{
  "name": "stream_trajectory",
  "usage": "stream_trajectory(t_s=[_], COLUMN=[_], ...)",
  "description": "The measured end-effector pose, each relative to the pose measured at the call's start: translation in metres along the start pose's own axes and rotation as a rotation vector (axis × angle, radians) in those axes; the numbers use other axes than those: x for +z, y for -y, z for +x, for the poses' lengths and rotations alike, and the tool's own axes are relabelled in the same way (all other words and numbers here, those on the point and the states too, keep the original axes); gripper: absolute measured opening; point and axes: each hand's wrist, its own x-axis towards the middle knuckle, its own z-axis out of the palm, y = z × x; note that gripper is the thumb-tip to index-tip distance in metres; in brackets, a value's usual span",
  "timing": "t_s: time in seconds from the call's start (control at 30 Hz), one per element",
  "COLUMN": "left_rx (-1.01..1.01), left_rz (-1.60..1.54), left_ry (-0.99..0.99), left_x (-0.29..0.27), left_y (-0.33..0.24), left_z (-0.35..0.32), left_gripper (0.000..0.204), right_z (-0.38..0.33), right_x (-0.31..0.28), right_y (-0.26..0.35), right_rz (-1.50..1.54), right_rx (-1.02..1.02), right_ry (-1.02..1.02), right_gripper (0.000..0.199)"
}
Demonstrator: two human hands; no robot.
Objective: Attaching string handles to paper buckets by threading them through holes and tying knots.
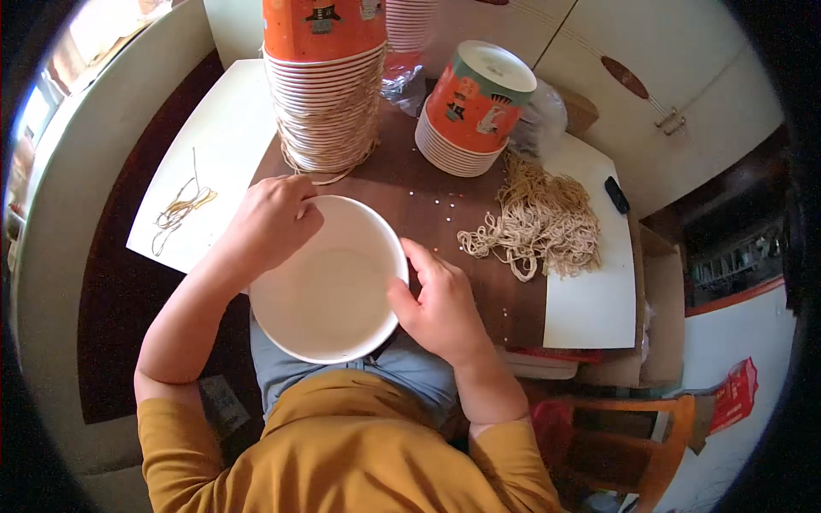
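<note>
A white paper bowl (327, 282) sits at the near edge of the table (402, 197), right in front of the person, mouth up; its inside is plain, smooth and empty, with a thin rolled rim. The left hand (272, 218) curls over the far left rim, its grip closed on the edge. The right hand (436, 299) clasps the right side of the bowl, thumb on the rim and fingers wrapped round the outer wall. Just beyond the left hand stands a tall stack (325, 85) of orange bowls with strings hanging about its base. Farther right a shorter stack (470, 111) lies upside down, orange wall and white bottom showing. Near it, on a white sheet (590, 299), lies a loose heap of tan strings (539, 222). A few strings (180, 209) lie on another sheet at far left.
</note>
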Motion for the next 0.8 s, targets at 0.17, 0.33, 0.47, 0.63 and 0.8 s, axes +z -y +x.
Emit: stream_trajectory(t_s=[0.17, 0.33, 0.47, 0.63, 0.8], left_rx=[-0.036, -0.071, -0.067, -0.043, -0.04], left_rz=[-0.017, -0.05, -0.004, 0.008, -0.1], left_ry=[0.002, -0.001, 0.003, 0.009, 0.073], left_x=[-0.003, -0.001, -0.001, -0.001, 0.001], left_y=[-0.005, -0.005, -0.004, -0.003, 0.006], left_z=[-0.001, 0.0, 0.0, 0.003, 0.005], left_gripper=[0.016, 0.014, 0.015, 0.017, 0.026], right_z=[-0.002, -0.001, 0.0, 0.0, 0.0], right_x=[0.001, 0.002, 0.002, 0.001, 0.003], right_y=[-0.002, -0.006, -0.004, -0.004, -0.009], right_rz=[-0.041, -0.014, -0.007, -0.007, -0.012], right_rx=[-0.011, -0.048, -0.039, -0.039, -0.035], right_ry=[-0.019, -0.029, -0.011, -0.01, -0.017], right_gripper=[0.035, 0.035, 0.035, 0.036, 0.039])
